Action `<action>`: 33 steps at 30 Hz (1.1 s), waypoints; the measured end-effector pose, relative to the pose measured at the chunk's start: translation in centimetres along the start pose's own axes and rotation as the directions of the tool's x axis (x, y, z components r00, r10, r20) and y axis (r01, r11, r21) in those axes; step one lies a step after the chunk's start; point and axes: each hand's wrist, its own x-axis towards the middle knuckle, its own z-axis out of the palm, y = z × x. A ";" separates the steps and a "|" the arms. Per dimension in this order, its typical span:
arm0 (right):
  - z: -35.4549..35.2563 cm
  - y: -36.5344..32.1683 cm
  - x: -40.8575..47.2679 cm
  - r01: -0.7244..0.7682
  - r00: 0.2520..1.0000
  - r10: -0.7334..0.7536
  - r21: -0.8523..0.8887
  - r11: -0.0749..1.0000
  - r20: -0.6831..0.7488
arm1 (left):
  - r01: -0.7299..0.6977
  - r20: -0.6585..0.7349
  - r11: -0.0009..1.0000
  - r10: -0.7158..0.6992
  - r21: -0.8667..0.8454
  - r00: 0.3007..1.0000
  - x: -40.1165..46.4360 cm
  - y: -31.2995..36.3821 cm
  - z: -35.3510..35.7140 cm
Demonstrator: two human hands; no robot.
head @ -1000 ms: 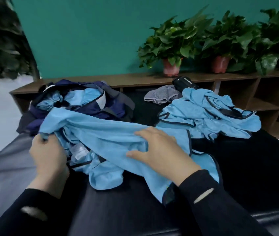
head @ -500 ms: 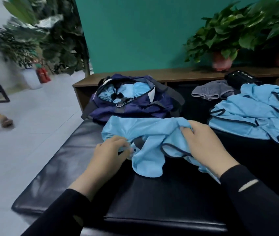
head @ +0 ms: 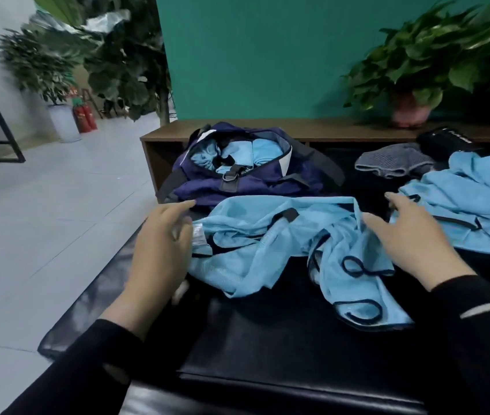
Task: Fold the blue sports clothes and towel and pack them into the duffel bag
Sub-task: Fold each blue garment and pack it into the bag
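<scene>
Item 1. Black padded leather bench (head: 267, 339): it is carrying everything; its left edge is running beside the pale floor tiles, its far edge is meeting a low brown wooden shelf unit (head: 312, 131).

Item 2. Navy-blue fabric duffel bag (head: 246, 178), at the bench's far-left corner: it is lying unzipped, mouth gaping upward. Light-blue clothing is already sitting bunched inside it; I cannot tell how many pieces.

Item 3. Loose heap of light-blue sports clothes with dark piping (head: 471, 205), at the bench's right edge: it is waiting unfolded.

Item 4. Light-blue mesh sports garment with dark trim (head: 282, 244), mid-bench, just in front of the bag: it is lying crumpled, a white label showing at its left end, loops of dark cord trailing toward the near edge.

Item 5. Grey knitted cloth (head: 393, 161), by the far edge, right of the bag: possibly the towel, I judge; a black pouch is sitting just beside it.

Item 6. My left hand (head: 160, 250): fingers are loosely extended, gripping nothing, resting at the garment's left end.

Item 7. My right hand (head: 411, 238): fingers are spread and relaxed, hovering at the garment's right end, holding nothing.

Step in hand, as I judge: I am flattening the mesh garment for folding. The next move is calling for pinching both ends and pulling the cloth flat before any fold.
</scene>
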 end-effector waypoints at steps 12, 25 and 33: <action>1.5 0.4 -1.6 0.196 0.979 -0.194 -0.032 0.980 0.064 | 0.109 0.239 0.984 -0.074 -0.139 0.968 -1.0 2.0 4.1; -0.1 -1.2 -2.2 0.107 0.994 -0.103 0.086 0.991 -0.043 | -0.006 -0.185 0.998 -0.005 -0.059 0.983 0.7 0.9 -0.1; 2.6 -1.7 -4.0 0.371 0.842 -0.263 -0.150 0.917 0.471 | -0.222 0.584 0.944 0.038 0.246 0.811 -2.3 1.5 3.6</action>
